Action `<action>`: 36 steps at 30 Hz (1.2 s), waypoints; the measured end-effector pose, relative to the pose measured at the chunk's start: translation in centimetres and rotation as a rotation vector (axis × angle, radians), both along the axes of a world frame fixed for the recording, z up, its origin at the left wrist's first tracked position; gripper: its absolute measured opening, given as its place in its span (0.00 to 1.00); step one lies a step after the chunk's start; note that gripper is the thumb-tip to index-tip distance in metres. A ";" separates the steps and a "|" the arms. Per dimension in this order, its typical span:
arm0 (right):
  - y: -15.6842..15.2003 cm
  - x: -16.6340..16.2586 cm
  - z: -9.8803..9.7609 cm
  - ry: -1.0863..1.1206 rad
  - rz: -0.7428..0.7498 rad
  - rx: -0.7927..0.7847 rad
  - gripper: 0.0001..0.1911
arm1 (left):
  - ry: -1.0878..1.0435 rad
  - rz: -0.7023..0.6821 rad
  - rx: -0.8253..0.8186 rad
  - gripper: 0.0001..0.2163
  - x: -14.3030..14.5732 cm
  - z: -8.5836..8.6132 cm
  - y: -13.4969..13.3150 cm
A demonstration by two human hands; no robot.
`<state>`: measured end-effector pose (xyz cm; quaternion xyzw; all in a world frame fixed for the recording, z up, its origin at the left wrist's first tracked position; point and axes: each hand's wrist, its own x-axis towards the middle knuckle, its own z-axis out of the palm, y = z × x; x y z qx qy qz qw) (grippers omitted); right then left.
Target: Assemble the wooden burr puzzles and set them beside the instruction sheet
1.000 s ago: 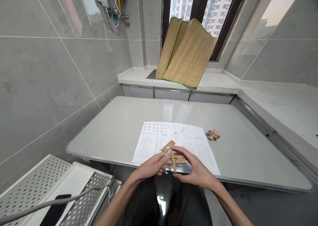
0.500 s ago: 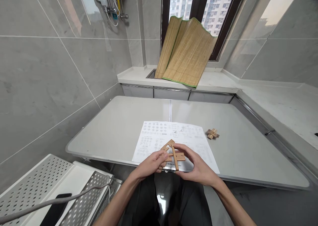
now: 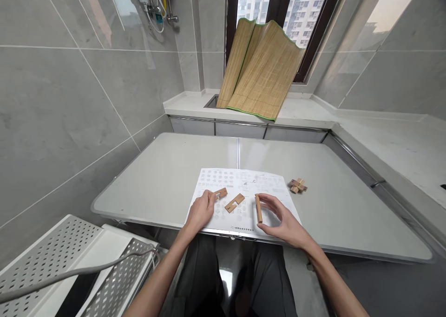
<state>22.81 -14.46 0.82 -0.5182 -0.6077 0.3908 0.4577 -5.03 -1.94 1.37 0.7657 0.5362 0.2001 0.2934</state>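
My left hand (image 3: 202, 211) is closed on a notched wooden puzzle piece (image 3: 221, 193) over the left part of the printed sheet. Between the hands, a second flat wooden piece with a notch in its edge (image 3: 234, 203) lies tilted on the paper. My right hand (image 3: 284, 218) pinches a third wooden piece (image 3: 259, 209) end to end between thumb and fingers, its narrow side facing me. Under all of them is the instruction sheet (image 3: 275, 187), printed with rows of small diagrams. An assembled wooden cross-shaped puzzle (image 3: 298, 185) sits to the right of the sheet.
The grey folding table (image 3: 167, 177) has a seam down its middle. Behind it, a bamboo mat (image 3: 268, 71) leans on the counter by the window. A white perforated rack (image 3: 45, 256) with a cable (image 3: 114, 263) stands at the lower left.
The wooden pieces, previously held close together, are now apart. My left hand has moved left with one, my right hand right with another, and one rests on the sheet.
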 end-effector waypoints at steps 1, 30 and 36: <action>-0.1 -0.1 -0.2 -0.006 0.000 -0.001 0.38 | 0.108 0.017 0.087 0.15 0.3 -0.4 0.4; -1.3 -0.4 0.3 -0.001 -0.045 0.059 0.40 | -0.356 -0.430 -0.372 0.22 3.7 1.8 -3.2; -1.4 -0.8 1.2 0.073 0.039 0.032 0.40 | -0.536 -0.447 -0.762 0.23 2.4 3.7 -4.2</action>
